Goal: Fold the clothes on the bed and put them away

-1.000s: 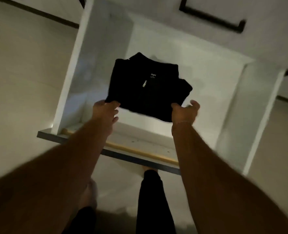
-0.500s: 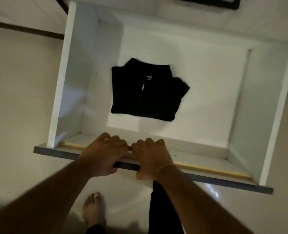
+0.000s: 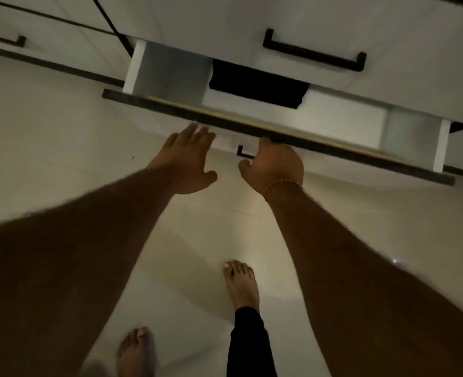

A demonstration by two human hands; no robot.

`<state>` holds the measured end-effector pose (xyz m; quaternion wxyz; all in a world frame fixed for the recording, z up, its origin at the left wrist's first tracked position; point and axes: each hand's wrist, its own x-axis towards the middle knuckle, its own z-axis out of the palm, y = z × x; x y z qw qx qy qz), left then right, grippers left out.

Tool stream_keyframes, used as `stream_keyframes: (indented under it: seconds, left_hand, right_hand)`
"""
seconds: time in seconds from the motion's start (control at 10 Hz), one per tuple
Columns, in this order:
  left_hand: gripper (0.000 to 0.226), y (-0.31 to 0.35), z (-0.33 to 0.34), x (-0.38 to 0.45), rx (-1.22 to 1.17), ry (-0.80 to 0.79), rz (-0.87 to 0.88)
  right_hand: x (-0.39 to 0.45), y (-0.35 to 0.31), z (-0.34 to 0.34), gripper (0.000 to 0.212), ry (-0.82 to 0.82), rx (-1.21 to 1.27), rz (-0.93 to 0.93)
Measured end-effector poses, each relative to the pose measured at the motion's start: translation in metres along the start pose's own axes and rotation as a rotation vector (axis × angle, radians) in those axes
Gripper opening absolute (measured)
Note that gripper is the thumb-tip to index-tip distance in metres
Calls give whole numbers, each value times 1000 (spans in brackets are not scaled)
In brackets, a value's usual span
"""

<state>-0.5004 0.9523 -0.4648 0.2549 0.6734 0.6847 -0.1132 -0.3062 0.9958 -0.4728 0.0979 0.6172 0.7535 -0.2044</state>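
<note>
Dim light, motion blur on everything. I see the black top (image 3: 257,87) as a flat dark shape lying on the white floor of the drawer (image 3: 279,131); only its near part shows, the rest is hidden under the cabinet front above. No label, zip or collar can be made out now.

The top sits well inside the drawer, beyond the dark front edge, apart from both hands. My left hand (image 3: 188,159) is below and outside the drawer front, palm toward it, fingers straight and a little spread, thumb out to the side; the fingertips reach the front panel near its edge, though I cannot tell if they press it. My right hand (image 3: 272,165) is just beside it, fingers bent up against the front panel beside a small black handle (image 3: 241,152); blur keeps me from telling whether they hook the edge or hold anything. A thin bracelet (image 3: 283,183) sits at that wrist.

Against half a second ago: the drawer is much further in, most of the top has gone from sight, and both hands have left the top edge of the drawer front for its outer face. Two bare feet on the pale floor (image 3: 62,131).
</note>
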Motion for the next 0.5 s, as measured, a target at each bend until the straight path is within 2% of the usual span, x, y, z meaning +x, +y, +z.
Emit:
stream_keyframes:
  seconds: [0.1, 0.2, 0.3, 0.5]
  left_hand:
    - [98, -2, -21, 12, 12, 37, -4]
    - [99, 6, -39, 19, 17, 52, 64]
    - [101, 17, -49, 17, 21, 53, 111]
    - [101, 30, -73, 11, 20, 136, 164]
  right_hand:
    - [13, 7, -8, 88, -96, -55, 1]
    - [12, 12, -11, 93, -53, -11, 24]
    - [-1, 10, -15, 95, 134, 64, -16]
    - [-5, -3, -43, 92, 299, 60, -49]
